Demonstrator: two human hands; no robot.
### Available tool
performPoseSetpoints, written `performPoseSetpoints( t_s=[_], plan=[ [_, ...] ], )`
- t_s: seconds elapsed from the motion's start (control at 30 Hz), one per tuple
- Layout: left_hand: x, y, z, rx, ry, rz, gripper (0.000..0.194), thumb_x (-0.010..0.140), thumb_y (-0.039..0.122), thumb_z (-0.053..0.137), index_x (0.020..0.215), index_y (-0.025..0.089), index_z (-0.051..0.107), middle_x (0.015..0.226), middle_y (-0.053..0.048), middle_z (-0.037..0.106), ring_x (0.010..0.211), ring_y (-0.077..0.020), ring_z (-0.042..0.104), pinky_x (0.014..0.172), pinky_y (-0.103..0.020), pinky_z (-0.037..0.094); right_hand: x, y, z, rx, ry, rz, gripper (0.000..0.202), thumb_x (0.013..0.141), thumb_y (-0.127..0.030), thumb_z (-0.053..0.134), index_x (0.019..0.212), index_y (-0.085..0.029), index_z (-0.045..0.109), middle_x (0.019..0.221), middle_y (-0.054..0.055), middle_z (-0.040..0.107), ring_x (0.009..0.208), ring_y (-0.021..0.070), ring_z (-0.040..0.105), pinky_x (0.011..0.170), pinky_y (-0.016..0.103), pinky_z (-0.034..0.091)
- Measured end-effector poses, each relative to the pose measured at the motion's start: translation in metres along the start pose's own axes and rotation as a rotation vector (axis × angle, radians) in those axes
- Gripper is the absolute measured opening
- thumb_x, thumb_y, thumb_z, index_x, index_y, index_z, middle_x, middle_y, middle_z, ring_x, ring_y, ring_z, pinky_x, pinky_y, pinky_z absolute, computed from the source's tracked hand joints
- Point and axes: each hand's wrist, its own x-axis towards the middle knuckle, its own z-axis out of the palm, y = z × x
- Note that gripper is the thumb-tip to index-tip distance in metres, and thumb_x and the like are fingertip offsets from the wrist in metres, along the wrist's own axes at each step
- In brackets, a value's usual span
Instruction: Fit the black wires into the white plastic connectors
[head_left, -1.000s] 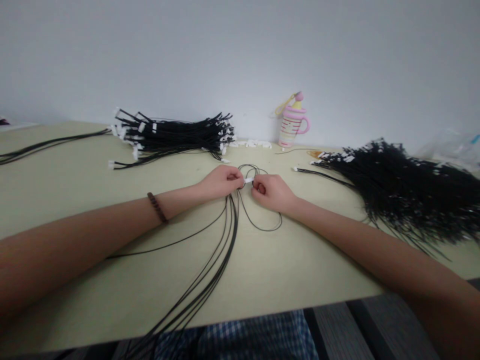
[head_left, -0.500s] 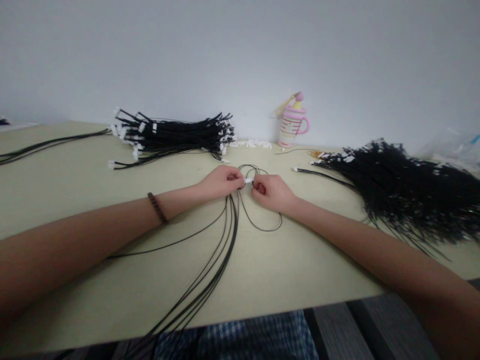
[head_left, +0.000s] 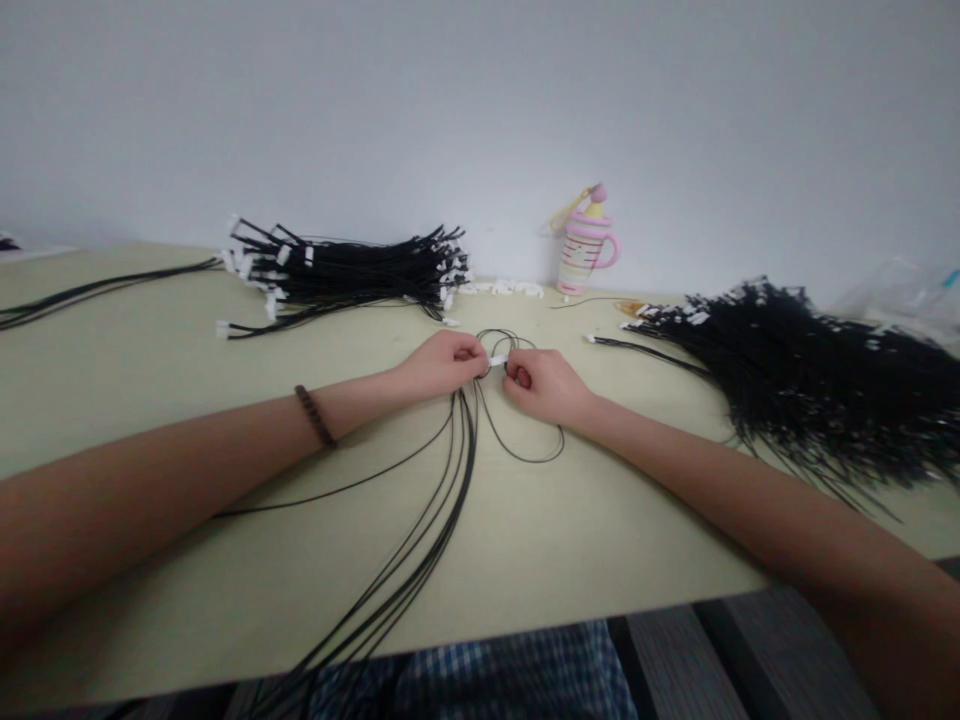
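A small white connector (head_left: 498, 360) bridges the gap between my two hands at the middle of the table. My left hand (head_left: 450, 362) pinches its left end, fingers closed. My right hand (head_left: 546, 385) is curled closed at its other end, where a black wire seems to be held too; the fingertips hide the detail. Several thin black wires (head_left: 454, 520) run from under my left hand down over the table's front edge. A loop of black wire (head_left: 525, 461) lies below my right hand, and more loops lie just beyond the connector.
A bundle of black cables with white connectors (head_left: 352, 268) lies at the back left. Small white connectors (head_left: 502, 288) line the wall beside a pink striped cup (head_left: 581, 250). On the right is a big heap of black wires (head_left: 832, 380), with a clear plastic bag (head_left: 911, 295) behind.
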Motion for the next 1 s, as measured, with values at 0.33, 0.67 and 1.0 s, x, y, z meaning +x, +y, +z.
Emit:
performPoseSetpoints(
  t_s=[0.33, 0.67, 1.0],
  plan=[
    [0.0002, -0.0027, 0.0008, -0.019, -0.009, 0.003, 0.014, 0.067, 0.024, 0.050, 0.067, 0.014, 0.061, 0.061, 0.000, 0.061, 0.057, -0.0106, 0.053, 0.053, -0.020, 0.038, -0.0002, -0.0002, 0.0001, 0.006, 0.002, -0.003, 0.011, 0.073, -0.022, 0.045, 0.065, -0.015, 0.049, 0.062, 0.001, 0.053, 0.053, 0.0093, 0.042, 0.051, 0.022, 0.024],
    [-0.0004, 0.0005, 0.0003, -0.008, -0.002, -0.015, 0.014, 0.067, 0.023, 0.050, 0.066, 0.014, 0.061, 0.060, 0.000, 0.061, 0.058, -0.0108, 0.053, 0.053, -0.020, 0.038, -0.0003, -0.0006, -0.0001, 0.002, 0.000, 0.000, 0.011, 0.072, -0.022, 0.045, 0.065, -0.016, 0.049, 0.063, 0.001, 0.053, 0.054, 0.0096, 0.042, 0.051, 0.022, 0.025],
    [0.0002, -0.0011, 0.0006, -0.009, -0.006, -0.007, 0.014, 0.067, 0.023, 0.050, 0.065, 0.014, 0.061, 0.059, 0.001, 0.060, 0.055, -0.0101, 0.051, 0.051, -0.019, 0.037, -0.0006, -0.0012, -0.0009, 0.015, 0.009, -0.006, 0.010, 0.072, -0.022, 0.045, 0.064, -0.016, 0.048, 0.061, 0.000, 0.052, 0.053, 0.0090, 0.041, 0.050, 0.022, 0.024]
  ],
)
